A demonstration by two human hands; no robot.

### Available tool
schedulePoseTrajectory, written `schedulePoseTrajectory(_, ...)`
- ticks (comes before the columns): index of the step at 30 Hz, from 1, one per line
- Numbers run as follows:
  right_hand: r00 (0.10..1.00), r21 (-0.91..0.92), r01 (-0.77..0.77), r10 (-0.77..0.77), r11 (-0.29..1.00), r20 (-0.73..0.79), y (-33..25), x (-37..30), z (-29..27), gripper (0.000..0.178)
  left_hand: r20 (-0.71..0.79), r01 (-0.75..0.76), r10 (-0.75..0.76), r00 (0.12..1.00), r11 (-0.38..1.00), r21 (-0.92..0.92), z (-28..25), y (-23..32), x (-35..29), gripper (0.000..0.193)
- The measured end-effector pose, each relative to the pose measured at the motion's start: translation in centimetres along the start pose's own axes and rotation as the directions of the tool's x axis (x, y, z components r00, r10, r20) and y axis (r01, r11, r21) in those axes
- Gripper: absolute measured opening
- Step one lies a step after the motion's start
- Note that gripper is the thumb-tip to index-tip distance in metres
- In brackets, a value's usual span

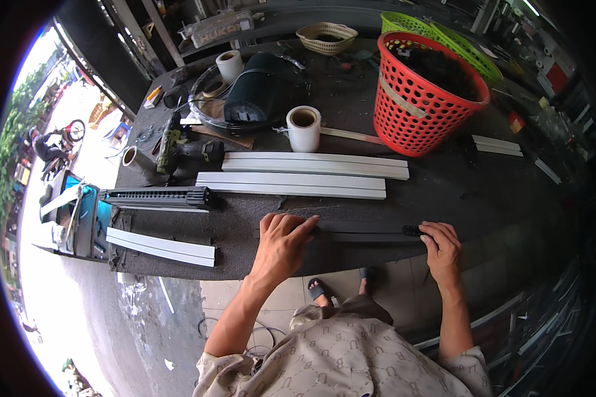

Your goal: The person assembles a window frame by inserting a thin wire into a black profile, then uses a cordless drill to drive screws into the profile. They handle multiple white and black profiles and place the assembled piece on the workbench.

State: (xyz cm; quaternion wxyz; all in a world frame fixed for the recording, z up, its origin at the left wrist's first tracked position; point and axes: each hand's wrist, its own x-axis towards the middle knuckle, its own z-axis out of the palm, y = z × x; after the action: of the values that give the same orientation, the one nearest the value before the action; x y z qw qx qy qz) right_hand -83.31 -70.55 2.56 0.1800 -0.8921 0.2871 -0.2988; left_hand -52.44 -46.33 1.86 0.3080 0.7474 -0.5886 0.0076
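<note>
From my remote seat I see the dark strip point(371, 231) lying crosswise along the near edge of the table point(503, 185), spanning the space between both hands. My left hand point(279, 243) bends over its left end; I cannot tell whether those fingers grip it or only rest there. My right hand point(444, 248) has thumb and forefinger drawn together at the strip's black right end. Beyond the strip, two long white bars point(291, 185) limit my room forward. On the left, a ribbed black bundle point(155, 196) and a short white bar point(160, 247) near the edge narrow the way. The widest stretch of surface runs rightward, below the red basket point(430, 106).
</note>
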Motion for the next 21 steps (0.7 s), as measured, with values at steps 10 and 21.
schedulePoseTrajectory(10,0.999,0.034,-0.028,0.028,0.999,-0.015,-0.03,-0.41,-0.50,0.026,-0.045,0.024,-0.025,0.999,0.999,-0.021,0.57,0.25,0.16,0.052)
schedulePoseTrajectory(21,0.999,0.041,-0.032,0.031,0.999,0.031,0.16,-0.30,-0.75,0.027,-0.029,0.034,-0.035,0.999,0.999,-0.036,0.54,0.15,-0.22,0.050)
